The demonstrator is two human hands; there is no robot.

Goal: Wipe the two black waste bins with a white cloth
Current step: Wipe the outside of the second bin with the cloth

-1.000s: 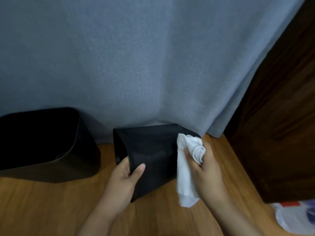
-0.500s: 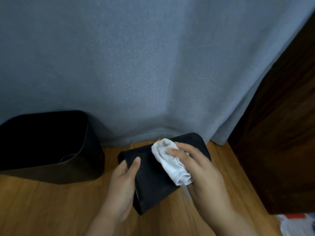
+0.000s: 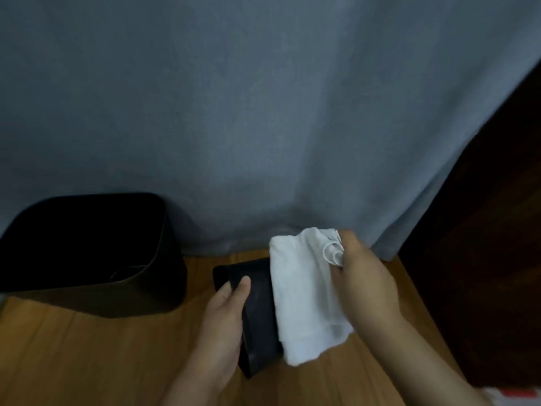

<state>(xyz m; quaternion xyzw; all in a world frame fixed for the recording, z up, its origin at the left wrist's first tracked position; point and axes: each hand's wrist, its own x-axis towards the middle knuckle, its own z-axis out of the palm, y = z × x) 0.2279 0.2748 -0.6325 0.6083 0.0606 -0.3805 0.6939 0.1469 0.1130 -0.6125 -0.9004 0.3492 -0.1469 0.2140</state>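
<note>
We are wiping the smaller bin point(image 3: 257, 315), which is lying tipped on its side on the wooden floor point(image 3: 87, 361), near the foot of the grey curtain point(image 3: 263, 112) and a little apart from the larger bin point(image 3: 87, 253) that is standing upright to the left against the same curtain. The white cloth point(image 3: 304, 294) is draping over the right part of the tipped bin, covering most of the side facing us. Our right hand point(image 3: 366, 282) is gripping the cloth, its fingers bunching one gathered corner at the top while the rest is hanging loose down the bin. Our left hand point(image 3: 225, 320) is holding the bin by its left edge, thumb lying across the dark face and the other fingers hidden behind it, so we cannot tell how far they are curling. We judge that we are in the middle of cleaning the first bin, with the larger one seemingly not yet being handled. The next move is likely calling for drawing the cloth along the surface while the left hand is steadying or turning the bin to bring up an unwiped side. A dark wooden panel point(image 3: 483, 230) is rising at the right.
</note>
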